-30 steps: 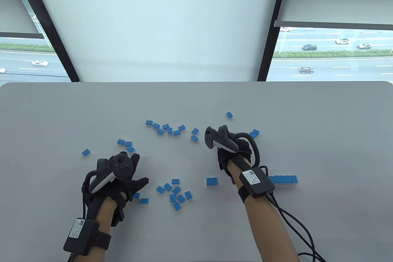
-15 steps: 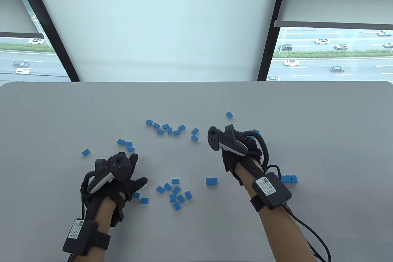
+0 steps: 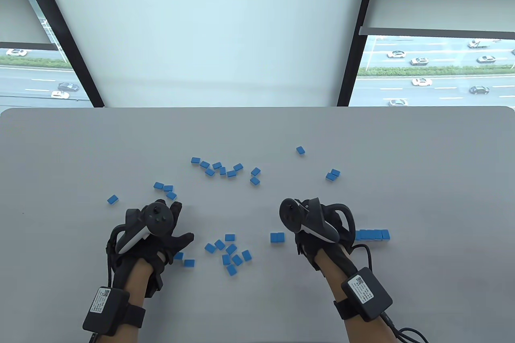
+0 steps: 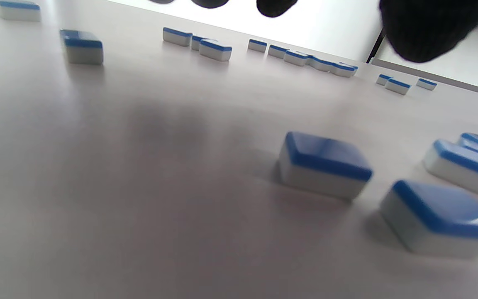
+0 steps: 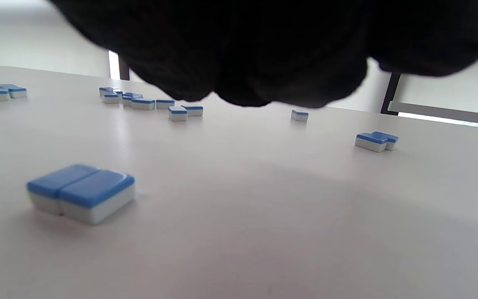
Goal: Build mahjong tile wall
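Dozens of glossy blue-backed tiles (image 3: 231, 249), matte grey table (image 3: 422, 150)

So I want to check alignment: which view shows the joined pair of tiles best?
The right wrist view: the joined pair of tiles sits close, flush and face down. The table view shows it small. The left wrist view doesn't identifiably show it.

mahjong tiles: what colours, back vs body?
Blue back over white body on each mahjong tile; clearest in the left wrist view.
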`<state>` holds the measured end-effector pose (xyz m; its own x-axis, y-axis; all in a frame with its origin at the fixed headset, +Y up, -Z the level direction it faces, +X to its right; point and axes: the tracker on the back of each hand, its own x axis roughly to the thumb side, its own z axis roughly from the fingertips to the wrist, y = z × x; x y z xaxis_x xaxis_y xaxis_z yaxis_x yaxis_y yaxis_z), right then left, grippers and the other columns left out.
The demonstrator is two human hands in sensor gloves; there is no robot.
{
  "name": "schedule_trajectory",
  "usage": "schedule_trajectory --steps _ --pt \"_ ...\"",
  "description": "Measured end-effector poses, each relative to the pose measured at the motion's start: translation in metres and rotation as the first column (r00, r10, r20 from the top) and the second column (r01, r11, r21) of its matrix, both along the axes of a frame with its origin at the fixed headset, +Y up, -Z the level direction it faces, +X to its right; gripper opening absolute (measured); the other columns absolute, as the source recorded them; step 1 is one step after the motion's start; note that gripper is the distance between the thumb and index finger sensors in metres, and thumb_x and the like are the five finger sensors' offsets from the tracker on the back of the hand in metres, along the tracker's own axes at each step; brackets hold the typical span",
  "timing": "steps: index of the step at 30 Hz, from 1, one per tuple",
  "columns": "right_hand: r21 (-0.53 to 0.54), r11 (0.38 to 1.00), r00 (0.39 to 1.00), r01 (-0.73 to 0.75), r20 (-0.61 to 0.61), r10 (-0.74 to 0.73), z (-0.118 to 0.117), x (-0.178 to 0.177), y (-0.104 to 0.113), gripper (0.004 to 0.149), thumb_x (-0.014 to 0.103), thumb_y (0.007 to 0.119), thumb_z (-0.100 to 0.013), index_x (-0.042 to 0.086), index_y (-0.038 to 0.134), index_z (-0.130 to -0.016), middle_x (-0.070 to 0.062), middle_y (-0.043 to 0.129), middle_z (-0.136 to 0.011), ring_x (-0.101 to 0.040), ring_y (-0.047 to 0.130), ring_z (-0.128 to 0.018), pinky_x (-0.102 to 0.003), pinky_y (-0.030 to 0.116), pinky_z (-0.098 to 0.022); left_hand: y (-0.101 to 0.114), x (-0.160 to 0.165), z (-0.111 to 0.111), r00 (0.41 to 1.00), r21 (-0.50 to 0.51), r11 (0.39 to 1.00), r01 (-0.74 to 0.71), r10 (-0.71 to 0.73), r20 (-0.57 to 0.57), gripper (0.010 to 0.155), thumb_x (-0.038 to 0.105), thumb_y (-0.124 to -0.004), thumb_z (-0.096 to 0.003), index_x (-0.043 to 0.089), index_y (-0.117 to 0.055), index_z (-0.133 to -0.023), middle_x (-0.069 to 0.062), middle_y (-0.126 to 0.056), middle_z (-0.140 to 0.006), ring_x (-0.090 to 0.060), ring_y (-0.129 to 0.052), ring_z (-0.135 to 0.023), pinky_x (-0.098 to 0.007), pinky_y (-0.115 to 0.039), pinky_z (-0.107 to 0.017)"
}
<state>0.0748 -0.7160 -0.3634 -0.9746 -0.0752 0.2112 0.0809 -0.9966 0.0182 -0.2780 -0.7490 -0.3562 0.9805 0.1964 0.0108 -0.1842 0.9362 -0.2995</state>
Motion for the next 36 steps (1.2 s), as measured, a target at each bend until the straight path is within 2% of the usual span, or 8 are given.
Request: schedule_trajectory --steps 6,13,27,36 --pt "-0.125 0.992 0.999 -0.021 -0.029 0.017 -0.001 -0.012 -0.027 0.057 0.028 0.089 -0.036 0.015 0.07 -0.089 -0.004 0.089 -0.069 -0.021 0.098 -0.031 -0.044 0.086 -0.031 -0.004 -0.001 -0.002 1.0 -0.017 1.0 0.006 -0.006 -0.005 0.09 0.072 -0.068 -0.0386 0.035 -0.034 -0.112 -0.009 -0.027 -0.12 -0.048 -0.03 -0.108 -0.076 -0.029 -0.068" --pt "-0.178 0.984 0.999 -0.023 -0.034 0.018 0.0 -0.015 -0.035 0.057 0.029 0.089 -0.037 0.014 0.071 -0.088 -0.004 0.089 -0.07 -0.022 0.099 -0.032 -0.045 0.087 -0.032 -0.004 0.0 -0.001 1.0 -0.018 1.0 0.002 -0.002 -0.006 0.09 0.072 -0.068 -0.0385 0.035 -0.034 -0.112 -0.009 -0.027 -0.12 -0.048 -0.03 -0.108 -0.076 -0.029 -0.068" --pt "-0.16 0.985 0.997 -0.062 -0.063 0.053 0.003 -0.021 -0.035 0.057 0.03 0.09 -0.036 0.013 0.072 -0.086 -0.003 0.09 -0.069 -0.021 0.1 -0.032 -0.044 0.087 -0.032 -0.004 0.001 0.0 1.0 -0.018 1.0 0.01 -0.01 -0.003 0.09 0.072 -0.069 -0.0385 0.035 -0.034 -0.112 -0.009 -0.027 -0.12 -0.048 -0.03 -0.108 -0.076 -0.029 -0.068" --pt "-0.178 0.984 0.999 -0.022 -0.036 0.016 0.002 -0.019 -0.036 0.058 0.032 0.09 -0.036 0.013 0.071 -0.087 -0.004 0.089 -0.07 -0.022 0.1 -0.033 -0.045 0.087 -0.033 -0.003 0.001 0.0 1.0 -0.016 1.0 0.011 -0.011 -0.003 0.09 0.072 -0.069 -0.0385 0.035 -0.034 -0.112 -0.009 -0.027 -0.12 -0.048 -0.03 -0.108 -0.076 -0.029 -0.068"
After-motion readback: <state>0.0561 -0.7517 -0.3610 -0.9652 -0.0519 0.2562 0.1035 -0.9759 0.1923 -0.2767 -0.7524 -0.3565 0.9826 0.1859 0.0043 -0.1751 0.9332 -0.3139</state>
